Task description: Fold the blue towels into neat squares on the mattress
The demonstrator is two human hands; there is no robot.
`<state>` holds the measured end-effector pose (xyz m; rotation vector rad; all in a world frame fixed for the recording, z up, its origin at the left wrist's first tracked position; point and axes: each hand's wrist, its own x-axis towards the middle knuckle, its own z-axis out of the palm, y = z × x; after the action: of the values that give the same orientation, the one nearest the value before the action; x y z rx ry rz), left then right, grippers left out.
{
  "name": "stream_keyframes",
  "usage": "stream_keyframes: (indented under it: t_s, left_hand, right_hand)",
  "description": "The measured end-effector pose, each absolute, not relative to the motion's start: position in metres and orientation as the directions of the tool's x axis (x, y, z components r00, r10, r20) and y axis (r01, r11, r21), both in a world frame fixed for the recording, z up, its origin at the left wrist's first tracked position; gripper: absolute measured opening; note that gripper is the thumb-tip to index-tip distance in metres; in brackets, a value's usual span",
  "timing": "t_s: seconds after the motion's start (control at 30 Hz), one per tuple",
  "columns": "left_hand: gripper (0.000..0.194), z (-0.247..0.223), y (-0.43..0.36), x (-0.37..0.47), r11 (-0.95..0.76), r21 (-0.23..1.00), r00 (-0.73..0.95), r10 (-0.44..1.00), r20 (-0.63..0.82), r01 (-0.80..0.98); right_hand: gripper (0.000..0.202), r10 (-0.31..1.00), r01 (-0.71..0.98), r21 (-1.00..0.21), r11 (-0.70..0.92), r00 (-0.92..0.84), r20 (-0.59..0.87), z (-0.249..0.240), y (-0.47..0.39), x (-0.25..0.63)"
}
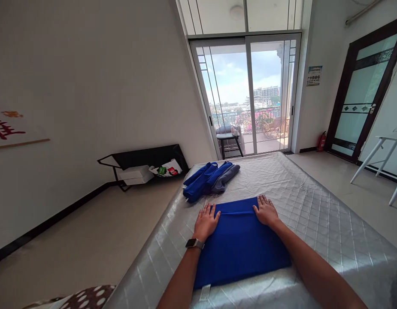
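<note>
A blue folded cloth (pixel 240 244) lies flat on the silvery quilted mattress (pixel 314 214). It looks like a folded garment, but its kind does not show. My left hand (pixel 205 223), with a watch (pixel 194 243) on the wrist, rests open on the cloth's far left corner. On the far right corner lies my right hand (pixel 265 210), fingers spread flat. A small white tag (pixel 205 292) sticks out at the near left edge. Beyond the cloth, a loose pile of blue fabric (pixel 201 182) sits beside a grey folded cloth (pixel 225 178).
A black rack (pixel 150 159) with a white box (pixel 135 175) stands by the left wall. Sliding glass doors (pixel 250 94) are behind the mattress, with a dark stool (pixel 229 141) visible there. A white-legged table (pixel 388 150) and a fire extinguisher (pixel 321 141) stand at right.
</note>
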<state>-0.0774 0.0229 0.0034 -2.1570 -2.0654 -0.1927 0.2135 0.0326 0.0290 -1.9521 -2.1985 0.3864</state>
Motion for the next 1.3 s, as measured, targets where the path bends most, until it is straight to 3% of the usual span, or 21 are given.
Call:
stream_keyframes:
  t_s: [0.13, 0.27, 0.33, 0.47, 0.6, 0.77, 0.93, 1.03, 1.2, 1.3]
  left_hand:
    - [0.053, 0.018, 0.015, -0.039, -0.200, 0.004, 0.190, 0.939, 0.286, 0.980]
    - [0.050, 0.016, 0.009, 0.026, -0.494, 0.069, 0.456, 0.842, 0.289, 0.867]
    - [0.052, 0.008, 0.008, 0.051, -0.544, 0.089, 0.506, 0.821, 0.265, 0.835]
    - [0.059, -0.006, 0.005, 0.055, -0.502, 0.118, 0.480, 0.860, 0.174, 0.857]
    - [0.061, -0.007, 0.000, 0.006, -0.397, 0.118, 0.383, 0.915, 0.124, 0.910]
    - [0.065, -0.002, 0.000, -0.071, -0.105, 0.052, 0.101, 0.992, 0.079, 0.993]
    - [0.064, 0.009, 0.007, -0.094, -0.013, -0.030, 0.015, 0.998, 0.062, 0.999]
    - [0.058, 0.020, 0.015, -0.060, -0.068, -0.038, 0.073, 0.986, 0.148, 0.997]
    - [0.053, 0.015, 0.033, 0.035, -0.419, 0.040, 0.401, 0.888, 0.226, 0.907]
    - [0.053, 0.002, 0.041, 0.065, -0.432, 0.043, 0.416, 0.887, 0.200, 0.901]
  right_hand:
    - [0.069, 0.991, 0.947, -0.302, 0.107, -0.127, -0.047, 0.032, 0.031, 0.213]
    - [0.069, 0.991, 0.946, -0.302, 0.119, -0.132, -0.022, 0.027, 0.033, 0.214]
    - [0.068, 0.990, 0.946, -0.296, 0.133, -0.143, -0.012, 0.023, 0.035, 0.215]
    - [0.067, 0.990, 0.942, -0.306, 0.137, -0.144, -0.002, 0.017, 0.038, 0.215]
    - [0.067, 0.991, 0.938, -0.323, 0.123, -0.132, -0.008, 0.016, 0.040, 0.214]
    - [0.068, 0.991, 0.935, -0.337, 0.113, -0.128, -0.024, 0.016, 0.039, 0.213]
    - [0.068, 0.992, 0.931, -0.349, 0.111, -0.125, -0.016, 0.017, 0.039, 0.213]
    - [0.068, 0.992, 0.935, -0.335, 0.113, -0.127, -0.020, 0.021, 0.037, 0.212]
    - [0.066, 0.992, 0.941, -0.319, 0.116, -0.128, -0.017, 0.026, 0.033, 0.212]
    - [0.065, 0.990, 0.942, -0.310, 0.127, -0.140, -0.019, 0.027, 0.033, 0.213]
